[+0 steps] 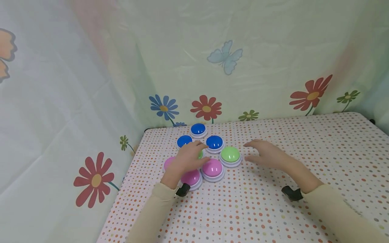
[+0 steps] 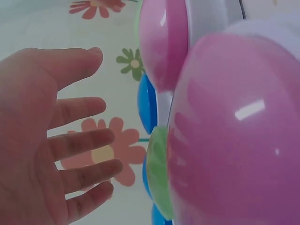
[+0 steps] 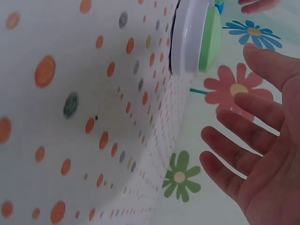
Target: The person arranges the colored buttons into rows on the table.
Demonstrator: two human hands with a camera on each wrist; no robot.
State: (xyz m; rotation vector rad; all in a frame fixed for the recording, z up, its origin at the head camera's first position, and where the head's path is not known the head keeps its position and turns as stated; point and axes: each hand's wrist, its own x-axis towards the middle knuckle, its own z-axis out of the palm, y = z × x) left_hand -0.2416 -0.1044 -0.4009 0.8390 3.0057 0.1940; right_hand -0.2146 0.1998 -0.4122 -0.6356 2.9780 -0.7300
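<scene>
Several round push buttons with domed tops and white bases stand grouped on the dotted tablecloth. My left hand hovers over the group with fingers spread, holding nothing, and covers part of a green button behind it. Close to its wrist are pink buttons, one large in the left wrist view. Blue buttons stand farther back. To the right of the group, my right hand is held above the cloth, fingers extended and apart from everything. Nearest to it is a green button, also in the right wrist view.
The dotted tablecloth covers the table and stretches to the right. Behind and to the left hangs a pale curtain printed with flowers and a butterfly. Black straps with small devices sit on both wrists.
</scene>
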